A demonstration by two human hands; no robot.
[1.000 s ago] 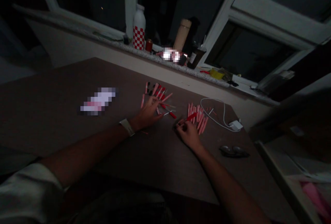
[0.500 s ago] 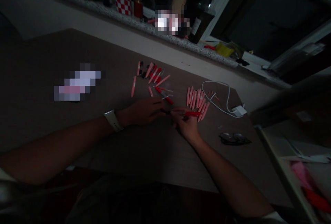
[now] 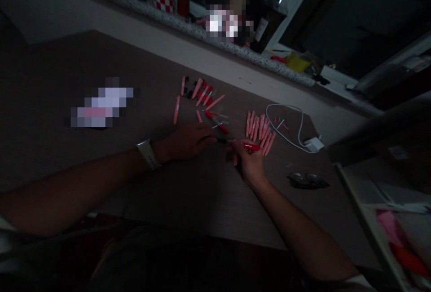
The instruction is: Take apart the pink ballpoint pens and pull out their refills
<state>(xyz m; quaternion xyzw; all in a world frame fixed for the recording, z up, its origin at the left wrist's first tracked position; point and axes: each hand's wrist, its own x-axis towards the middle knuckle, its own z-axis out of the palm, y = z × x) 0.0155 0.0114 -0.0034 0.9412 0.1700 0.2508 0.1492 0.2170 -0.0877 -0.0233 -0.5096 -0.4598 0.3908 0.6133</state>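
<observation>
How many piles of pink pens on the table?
2: one pile beyond the left hand, another pile beyond the right hand, beside the white cable. Dim light; more could be hidden.

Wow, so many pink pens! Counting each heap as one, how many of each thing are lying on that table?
Pen heaps: 2
Charger with cable: 1
Glasses: 1
Blurred item: 1
Total: 5

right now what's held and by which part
A slim red pen, dark-ended, pinched mid-barrel by the right hand; the left hand seems to hold the dark end.
</observation>
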